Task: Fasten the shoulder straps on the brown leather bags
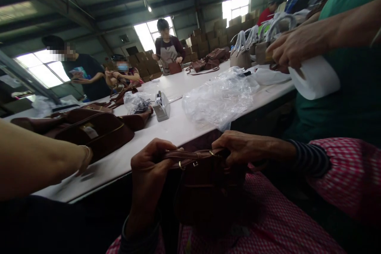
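On the white desk [172, 129], a tape dispenser [162, 112] stands between a small bundle of clear plastic [132, 100] and a larger crumpled plastic heap [218, 97], with taupe handbags [240, 58] farther along and stacked cardboard boxes [205, 46] behind.

Brown handbags [101, 139] on a worktable [172, 133] (cartons [205, 44] behind) show a workshop

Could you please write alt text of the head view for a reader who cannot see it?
A person's left hand and right hand hold the top of a reddish-brown handbag. Ahead, a white worktable bears brown bags, crumpled clear plastic and a tape dispenser; a co-worker's hand holds a white roll.
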Action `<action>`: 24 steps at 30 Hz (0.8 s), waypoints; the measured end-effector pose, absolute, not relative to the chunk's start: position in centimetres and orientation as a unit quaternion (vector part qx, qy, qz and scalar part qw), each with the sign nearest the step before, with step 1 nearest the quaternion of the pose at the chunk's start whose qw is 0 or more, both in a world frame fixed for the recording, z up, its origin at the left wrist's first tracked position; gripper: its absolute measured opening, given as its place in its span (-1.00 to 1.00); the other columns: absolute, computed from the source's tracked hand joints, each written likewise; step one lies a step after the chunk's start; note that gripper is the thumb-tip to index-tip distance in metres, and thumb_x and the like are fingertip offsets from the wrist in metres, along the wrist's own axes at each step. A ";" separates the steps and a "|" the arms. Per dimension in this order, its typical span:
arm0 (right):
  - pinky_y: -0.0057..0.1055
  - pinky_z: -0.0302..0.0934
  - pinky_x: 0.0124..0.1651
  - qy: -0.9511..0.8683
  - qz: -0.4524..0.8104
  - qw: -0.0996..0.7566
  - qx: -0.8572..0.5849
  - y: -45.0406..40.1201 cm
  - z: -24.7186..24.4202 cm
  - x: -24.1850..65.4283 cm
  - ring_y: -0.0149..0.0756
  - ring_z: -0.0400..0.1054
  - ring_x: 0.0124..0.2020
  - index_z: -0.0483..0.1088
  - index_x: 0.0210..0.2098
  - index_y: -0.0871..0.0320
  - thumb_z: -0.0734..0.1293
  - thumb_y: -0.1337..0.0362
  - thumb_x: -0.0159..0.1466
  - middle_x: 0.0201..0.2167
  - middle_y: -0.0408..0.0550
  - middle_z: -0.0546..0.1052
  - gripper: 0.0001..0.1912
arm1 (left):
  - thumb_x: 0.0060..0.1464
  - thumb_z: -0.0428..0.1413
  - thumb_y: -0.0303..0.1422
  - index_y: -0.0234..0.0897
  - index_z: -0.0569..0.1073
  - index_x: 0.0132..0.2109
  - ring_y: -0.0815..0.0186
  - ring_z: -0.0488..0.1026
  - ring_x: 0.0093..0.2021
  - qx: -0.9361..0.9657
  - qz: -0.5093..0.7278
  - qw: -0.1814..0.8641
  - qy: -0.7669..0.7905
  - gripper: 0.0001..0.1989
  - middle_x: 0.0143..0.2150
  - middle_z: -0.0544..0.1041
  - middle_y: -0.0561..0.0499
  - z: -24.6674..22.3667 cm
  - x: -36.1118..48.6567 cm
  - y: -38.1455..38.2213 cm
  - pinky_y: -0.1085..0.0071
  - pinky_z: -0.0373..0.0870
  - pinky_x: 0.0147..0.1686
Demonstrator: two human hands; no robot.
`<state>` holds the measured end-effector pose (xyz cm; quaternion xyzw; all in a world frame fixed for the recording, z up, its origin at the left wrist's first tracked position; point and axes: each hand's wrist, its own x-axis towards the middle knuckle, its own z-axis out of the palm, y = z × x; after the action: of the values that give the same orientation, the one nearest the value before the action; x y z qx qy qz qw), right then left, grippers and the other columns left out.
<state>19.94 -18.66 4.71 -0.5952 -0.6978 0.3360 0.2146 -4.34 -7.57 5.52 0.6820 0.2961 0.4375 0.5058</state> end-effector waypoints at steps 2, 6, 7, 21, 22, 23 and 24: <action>-0.55 0.00 -0.50 -0.693 0.356 0.238 -0.579 -19.1 3.8 20.5 -0.48 0.23 -0.50 0.45 -0.38 0.19 0.46 0.40 0.10 -0.50 -0.27 0.39 -0.89 | -0.19 0.34 -0.45 -0.28 0.53 -0.37 0.42 0.37 -0.52 0.615 0.430 0.611 0.251 -0.82 -0.51 0.46 0.10 5.4 -4.2 -7.3 0.57 0.29 -0.55; -0.55 0.12 -0.41 -0.671 0.370 0.284 -0.576 -20.3 2.7 21.9 -0.41 0.34 -0.38 0.52 -0.25 0.19 0.53 0.23 0.15 -0.39 -0.23 0.46 -0.77 | -0.06 0.35 -0.42 -0.24 0.47 -0.20 0.44 0.39 -0.46 0.514 0.404 0.732 0.192 -0.74 -0.38 0.44 0.11 5.1 -4.2 -7.3 0.51 0.44 -0.44; -0.53 0.18 -0.36 -0.665 0.356 0.305 -0.580 -20.6 2.8 22.2 -0.38 0.37 -0.32 0.54 -0.17 0.18 0.55 0.18 0.15 -0.32 -0.20 0.50 -0.69 | 0.00 0.34 -0.42 -0.22 0.46 -0.16 0.44 0.39 -0.46 0.515 0.408 0.731 0.183 -0.73 -0.38 0.43 0.12 5.1 -4.2 -7.5 0.50 0.47 -0.41; -0.48 0.28 -0.29 -0.645 0.360 0.364 -0.567 -24.0 6.4 23.5 -0.32 0.48 -0.31 0.62 -0.06 0.17 0.54 0.04 0.23 -0.31 -0.11 0.63 -0.60 | 0.07 0.31 -0.43 -0.13 0.41 -0.02 0.48 0.27 -0.49 0.572 0.398 0.704 0.137 -0.64 -0.35 0.36 0.13 5.9 -2.8 -9.1 0.56 0.35 -0.50; -0.50 0.26 -0.31 -0.647 0.359 0.358 -0.570 -24.0 6.5 23.3 -0.34 0.47 -0.33 0.62 -0.03 0.16 0.52 0.05 0.25 -0.31 -0.12 0.63 -0.60 | 0.06 0.32 -0.42 -0.14 0.41 -0.03 0.50 0.25 -0.50 0.577 0.401 0.697 0.142 -0.65 -0.35 0.36 0.14 5.9 -2.7 -9.0 0.58 0.31 -0.52; -0.51 0.25 -0.31 -0.653 0.356 0.350 -0.569 -24.1 6.6 23.0 -0.34 0.47 -0.33 0.62 0.00 0.16 0.50 0.06 0.28 -0.31 -0.12 0.64 -0.61 | 0.06 0.33 -0.41 -0.14 0.41 -0.04 0.50 0.23 -0.51 0.585 0.404 0.688 0.146 -0.66 -0.36 0.36 0.14 5.8 -2.7 -9.0 0.60 0.27 -0.55; -0.51 0.24 -0.31 -0.663 0.349 0.341 -0.568 -24.0 6.8 22.7 -0.35 0.47 -0.33 0.62 0.00 0.16 0.48 0.07 0.31 -0.30 -0.12 0.64 -0.63 | 0.07 0.33 -0.39 -0.13 0.41 -0.05 0.51 0.22 -0.52 0.595 0.405 0.678 0.149 -0.66 -0.38 0.36 0.15 5.8 -2.6 -9.0 0.61 0.23 -0.57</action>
<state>22.73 -24.03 6.80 -0.5678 -0.6631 0.3491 0.3407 -2.65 -9.00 5.78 0.5954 0.1492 0.4053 0.6775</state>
